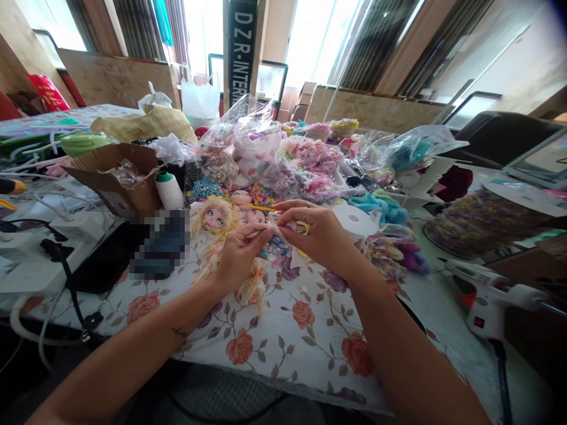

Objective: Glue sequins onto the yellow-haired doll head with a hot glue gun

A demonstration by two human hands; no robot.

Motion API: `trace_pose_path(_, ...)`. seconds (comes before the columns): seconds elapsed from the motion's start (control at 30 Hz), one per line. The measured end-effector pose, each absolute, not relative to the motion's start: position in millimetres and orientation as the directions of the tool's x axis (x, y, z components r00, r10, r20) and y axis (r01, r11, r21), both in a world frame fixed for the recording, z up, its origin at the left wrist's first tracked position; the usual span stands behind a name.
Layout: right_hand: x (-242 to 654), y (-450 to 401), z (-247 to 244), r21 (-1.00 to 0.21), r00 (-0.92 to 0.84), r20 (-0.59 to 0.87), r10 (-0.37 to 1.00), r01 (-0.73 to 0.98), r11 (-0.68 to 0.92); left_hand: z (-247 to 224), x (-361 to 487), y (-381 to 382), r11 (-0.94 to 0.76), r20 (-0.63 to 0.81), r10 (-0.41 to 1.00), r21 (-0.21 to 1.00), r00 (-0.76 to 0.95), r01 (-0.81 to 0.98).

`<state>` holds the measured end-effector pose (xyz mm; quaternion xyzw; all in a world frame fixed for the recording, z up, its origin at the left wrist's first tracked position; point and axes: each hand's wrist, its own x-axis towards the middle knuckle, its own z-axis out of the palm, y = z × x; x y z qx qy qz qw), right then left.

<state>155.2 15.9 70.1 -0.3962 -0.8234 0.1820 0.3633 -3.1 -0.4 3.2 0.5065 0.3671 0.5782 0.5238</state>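
My left hand and my right hand meet above the flowered tablecloth. Between their fingertips is a small tuft of pale pink fibre, pinched from both sides. A thin yellow-orange stick juts leftward from my right hand, its other end hidden by the fingers. Just beyond my left hand lies a doll head with yellow yarn hair, beside more doll faces. Under the hands are small blue and pink pieces, partly covered.
A white glue gun lies at the right, near a large yarn spool. Bagged pink yarn is heaped behind. At the left are an open cardboard box, a white thread cone and a power strip with cables.
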Motion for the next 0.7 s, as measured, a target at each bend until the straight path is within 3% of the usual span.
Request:
trace_pose_path(0.4, 154.4, 12.2, 71.9, -0.530, -0.417, 0.505, 0.756, 0.541, 0.653, 0.9, -3.4, 0.1, -0.233, 0.249, 0.967, 0.947, 0.049, -0.221)
trace_pose_path(0.7, 155.3, 11.7, 70.0, -0.543, -0.398, 0.542, 0.740, 0.506, 0.670, 1.9, -3.7, 0.9, -0.391, 0.393, 0.919, 0.917, 0.014, -0.074)
